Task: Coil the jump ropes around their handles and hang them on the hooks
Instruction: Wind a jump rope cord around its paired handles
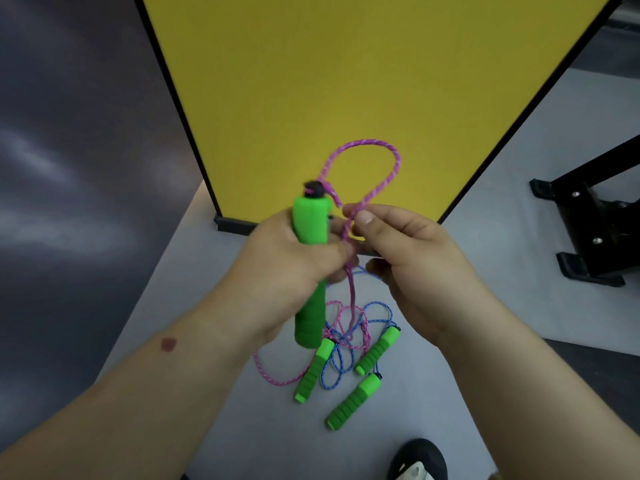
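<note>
Head view shows the job barely begun. The left hand (294,261) grips one green foam handle (310,268) upright, fingers curled round its middle, in front of the yellow panel (346,81). The pink rope (375,157) leaves the handle's black cap (314,189), rises in one open loop against the yellow panel and comes back down to the right hand (412,258), which pinches the strand between thumb and forefinger just beside the handle. No turn of rope lies round the foam that I can see, so I judge this to be the first wrap being set up.

Below the yellow panel, on the grey floor (242,427), the rest is untouched: the pink rope trails down from the hands into a loose tangle with a blue rope (334,372), and three more green handles (353,401) lie among and beside it. Both ropes are left to coil, and neither is hung. No hooks show anywhere.

The ropes are thin braided cord flecked with white, limp and kinked. The handles are ribbed, bright green foam with dark end caps.
</note>
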Motion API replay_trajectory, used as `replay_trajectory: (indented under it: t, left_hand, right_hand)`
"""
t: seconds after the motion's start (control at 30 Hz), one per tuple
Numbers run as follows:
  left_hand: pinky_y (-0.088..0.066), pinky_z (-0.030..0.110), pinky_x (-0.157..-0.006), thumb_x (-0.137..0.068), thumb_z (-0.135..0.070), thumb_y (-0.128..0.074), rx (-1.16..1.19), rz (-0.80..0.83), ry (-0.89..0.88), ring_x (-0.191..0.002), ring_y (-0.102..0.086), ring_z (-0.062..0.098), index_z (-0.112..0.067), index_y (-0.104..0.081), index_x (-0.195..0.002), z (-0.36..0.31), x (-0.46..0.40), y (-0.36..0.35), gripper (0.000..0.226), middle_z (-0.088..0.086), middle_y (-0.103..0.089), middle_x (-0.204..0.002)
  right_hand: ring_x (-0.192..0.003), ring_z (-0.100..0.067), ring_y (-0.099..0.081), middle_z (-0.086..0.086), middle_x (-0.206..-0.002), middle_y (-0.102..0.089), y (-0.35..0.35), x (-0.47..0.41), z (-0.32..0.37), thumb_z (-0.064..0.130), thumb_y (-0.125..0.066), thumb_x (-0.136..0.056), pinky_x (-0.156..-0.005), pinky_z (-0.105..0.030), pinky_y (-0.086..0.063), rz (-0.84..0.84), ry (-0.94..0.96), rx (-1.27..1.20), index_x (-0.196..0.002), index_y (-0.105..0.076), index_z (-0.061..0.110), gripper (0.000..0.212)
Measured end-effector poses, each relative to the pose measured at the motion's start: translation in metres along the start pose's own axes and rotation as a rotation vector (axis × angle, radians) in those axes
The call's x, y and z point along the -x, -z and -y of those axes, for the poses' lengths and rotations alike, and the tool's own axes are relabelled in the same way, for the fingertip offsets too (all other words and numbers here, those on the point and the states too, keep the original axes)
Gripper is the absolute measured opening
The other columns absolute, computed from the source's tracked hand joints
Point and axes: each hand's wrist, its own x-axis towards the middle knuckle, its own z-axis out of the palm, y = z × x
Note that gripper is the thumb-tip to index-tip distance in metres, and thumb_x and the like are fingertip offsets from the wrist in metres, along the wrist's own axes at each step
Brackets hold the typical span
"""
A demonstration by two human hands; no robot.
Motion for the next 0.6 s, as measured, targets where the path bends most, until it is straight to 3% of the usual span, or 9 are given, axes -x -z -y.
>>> replay_trajectory:
  t: [0.07, 0.17, 0.27, 0.37, 0.43, 0.53, 0.6]
  left_hand:
    - [-0.062, 0.031, -0.070, -0.089, -0.001, -0.075, 0.191, -0.085, 0.008, -0.081, -0.076, 0.025, -0.008, -0.070, -0.097, -0.009, -0.002, 0.005, 0.011, 0.011, -0.077, -0.086]
    - [-0.064, 0.030, -0.068, -0.091, 0.003, -0.070, 0.370, -0.198, -0.015, -0.075, -0.076, 0.018, -0.009, -0.066, -0.091, -0.021, -0.007, 0.017, 0.013, 0.008, -0.077, -0.083]
    - [-0.064, 0.031, -0.071, -0.093, 0.001, -0.070, 0.422, -0.236, 0.033, -0.077, -0.078, 0.020, -0.008, -0.065, -0.100, -0.022, -0.010, 0.022, 0.013, 0.010, -0.078, -0.091]
    - [-0.065, 0.038, -0.082, -0.092, 0.005, -0.067, 0.275, 0.020, 0.114, -0.092, -0.077, 0.028, 0.000, -0.066, -0.117, -0.015, -0.002, 0.011, 0.025, 0.025, -0.076, -0.109]
    - [-0.064, 0.042, -0.086, -0.090, 0.002, -0.071, 0.099, 0.194, 0.086, -0.096, -0.076, 0.031, 0.001, -0.071, -0.112, -0.010, 0.006, 0.000, 0.022, 0.028, -0.074, -0.108]
    - [-0.063, 0.035, -0.074, -0.083, -0.011, -0.080, -0.002, 0.109, 0.011, -0.089, -0.078, 0.030, -0.007, -0.075, -0.099, -0.008, 0.008, -0.006, 0.017, 0.016, -0.078, -0.092]
    - [-0.063, 0.032, -0.069, -0.089, -0.003, -0.074, 0.106, 0.019, -0.006, -0.079, -0.076, 0.024, -0.006, -0.072, -0.094, -0.014, 0.005, -0.001, 0.006, 0.012, -0.077, -0.086]
  right_hand:
    - [-0.082, -0.009, -0.059, 0.004, -0.093, -0.076, 0.001, 0.001, -0.001, 0.026, -0.059, -0.101, -0.074, -0.028, -0.046, 0.098, -0.047, 0.136, -0.106, -0.078, 0.019, 0.022]
    - [-0.078, -0.002, -0.063, 0.008, -0.089, -0.078, 0.001, 0.006, 0.000, 0.026, -0.061, -0.100, -0.073, -0.021, -0.048, 0.276, -0.083, 0.351, -0.102, -0.079, 0.021, 0.018]
    - [-0.075, -0.005, -0.062, 0.005, -0.085, -0.077, 0.000, 0.007, 0.002, 0.020, -0.062, -0.100, -0.071, -0.024, -0.051, 0.207, 0.022, 0.252, -0.098, -0.079, 0.020, 0.017]
    - [-0.068, -0.004, -0.061, 0.008, -0.075, -0.074, 0.000, 0.004, 0.008, 0.017, -0.063, -0.099, -0.065, -0.020, -0.050, 0.038, 0.136, 0.072, -0.091, -0.080, 0.024, 0.020]
    - [-0.064, -0.005, -0.062, 0.004, -0.075, -0.074, 0.000, 0.003, 0.010, 0.015, -0.063, -0.098, -0.061, -0.019, -0.049, -0.007, 0.171, -0.005, -0.089, -0.080, 0.020, 0.019]
    - [-0.061, -0.012, -0.060, -0.005, -0.076, -0.072, -0.001, 0.003, 0.008, 0.018, -0.061, -0.100, -0.058, -0.025, -0.048, -0.010, 0.123, -0.033, -0.091, -0.078, 0.012, 0.020]
    - [-0.064, -0.008, -0.059, 0.000, -0.076, -0.073, 0.000, 0.003, 0.007, 0.027, -0.058, -0.102, -0.061, -0.021, -0.045, 0.054, 0.028, 0.070, -0.096, -0.078, 0.016, 0.024]
